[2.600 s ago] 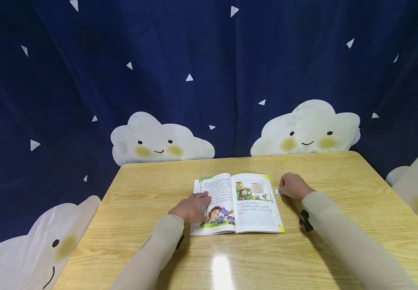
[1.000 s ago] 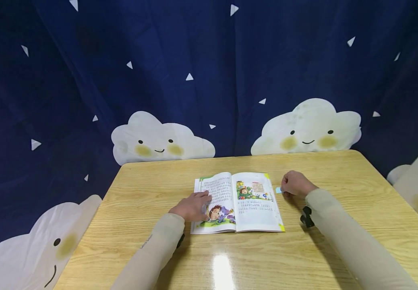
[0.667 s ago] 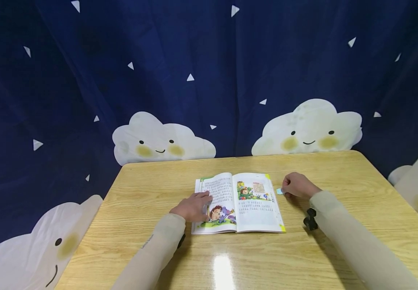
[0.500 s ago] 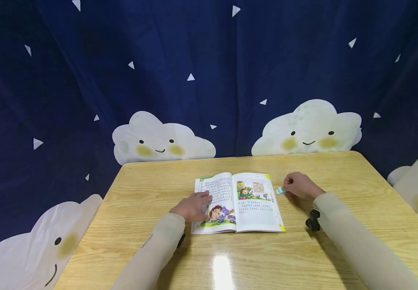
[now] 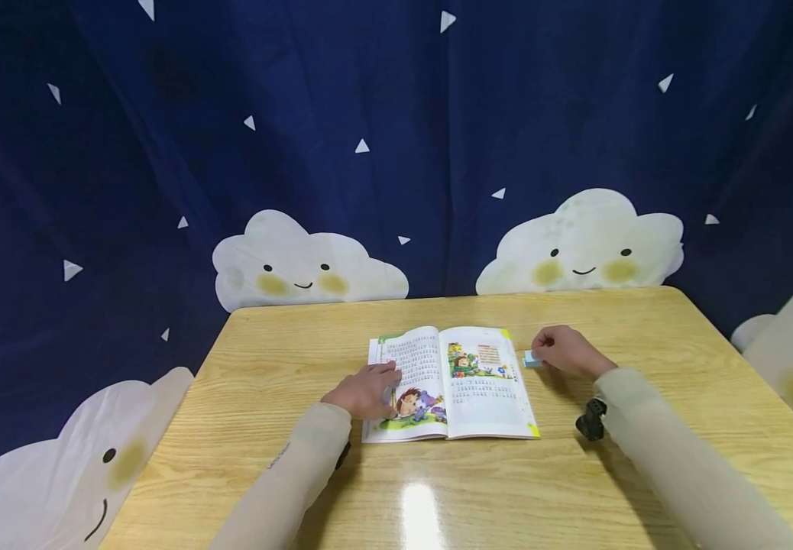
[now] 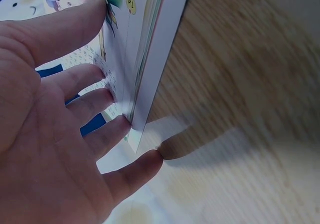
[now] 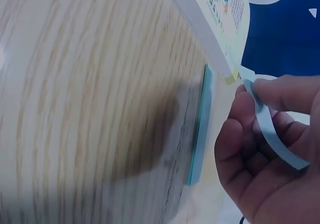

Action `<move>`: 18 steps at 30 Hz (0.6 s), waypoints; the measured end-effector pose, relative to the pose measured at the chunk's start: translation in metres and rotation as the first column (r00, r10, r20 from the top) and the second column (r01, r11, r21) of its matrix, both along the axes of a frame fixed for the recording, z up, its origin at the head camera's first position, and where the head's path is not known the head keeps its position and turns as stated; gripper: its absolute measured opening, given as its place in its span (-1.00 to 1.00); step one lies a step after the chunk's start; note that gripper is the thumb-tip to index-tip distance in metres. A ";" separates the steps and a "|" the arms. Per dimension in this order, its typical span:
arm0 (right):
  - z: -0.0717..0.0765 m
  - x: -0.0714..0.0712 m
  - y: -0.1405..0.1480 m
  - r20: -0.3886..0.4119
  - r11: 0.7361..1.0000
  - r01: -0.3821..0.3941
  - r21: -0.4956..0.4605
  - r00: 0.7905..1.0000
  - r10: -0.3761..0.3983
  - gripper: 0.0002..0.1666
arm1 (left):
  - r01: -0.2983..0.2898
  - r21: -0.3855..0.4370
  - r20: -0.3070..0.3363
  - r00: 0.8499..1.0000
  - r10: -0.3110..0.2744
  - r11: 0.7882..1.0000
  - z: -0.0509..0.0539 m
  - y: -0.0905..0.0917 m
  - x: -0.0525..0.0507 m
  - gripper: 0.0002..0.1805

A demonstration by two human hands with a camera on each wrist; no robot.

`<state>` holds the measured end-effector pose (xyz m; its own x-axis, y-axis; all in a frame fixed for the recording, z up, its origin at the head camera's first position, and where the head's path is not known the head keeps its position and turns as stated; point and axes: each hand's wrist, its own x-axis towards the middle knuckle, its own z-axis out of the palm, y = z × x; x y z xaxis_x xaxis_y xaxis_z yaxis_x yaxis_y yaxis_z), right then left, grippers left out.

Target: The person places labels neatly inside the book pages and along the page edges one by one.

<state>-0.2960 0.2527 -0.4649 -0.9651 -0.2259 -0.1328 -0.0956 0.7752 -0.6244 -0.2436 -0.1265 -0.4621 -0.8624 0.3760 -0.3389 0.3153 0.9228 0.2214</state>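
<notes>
From where I stand, it all comes down to the narrow stretch of table [image 5: 644, 336] off the right edge of the picture book [image 5: 446, 386]. There lies a thin blue pad [image 7: 202, 126], flat on the wood, just beside the book and apart from it. Its long axis seems to run roughly left to right for the person, so that one short end faces the book's right edge. The right hand [image 5: 563, 350] is by far the nearer one, poised just above and around the pad's outer end. Thumb and forefinger pinch a blue strip [image 7: 265, 121], which curves back from the fingertips toward the palm; the other fingers are curled beneath. The strip's front end points toward the book, and seen from the right wrist it comes up close by the book's corner, though I cannot tell whether the two touch. The book lies to the left of this hand, its right page [image 5: 482, 418] closest. The left hand [image 5: 362, 395] is well apart, over on the far side of the spine, fingers spread and thumb resting on the left page [image 5: 419, 359]. Its little finger [image 6: 137, 174] reaches beyond the page edge, above or upon the wood; I cannot say which.
</notes>
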 end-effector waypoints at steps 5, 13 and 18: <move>-0.002 -0.001 -0.004 0.025 1.000 0.008 -0.009 1.000 -0.007 -0.81 | 0.001 0.002 0.004 1.000 -0.001 1.000 0.000 0.000 0.000 -0.21; -0.003 -0.003 -0.004 0.059 0.999 0.002 -0.045 0.998 0.001 -0.78 | 0.010 0.001 0.009 1.000 -0.010 1.000 0.000 0.000 0.000 -0.22; 0.000 -0.006 -0.008 0.055 0.998 -0.027 -0.060 0.998 0.030 -0.78 | 0.008 -0.008 0.005 1.000 -0.008 1.000 0.000 0.000 0.000 -0.21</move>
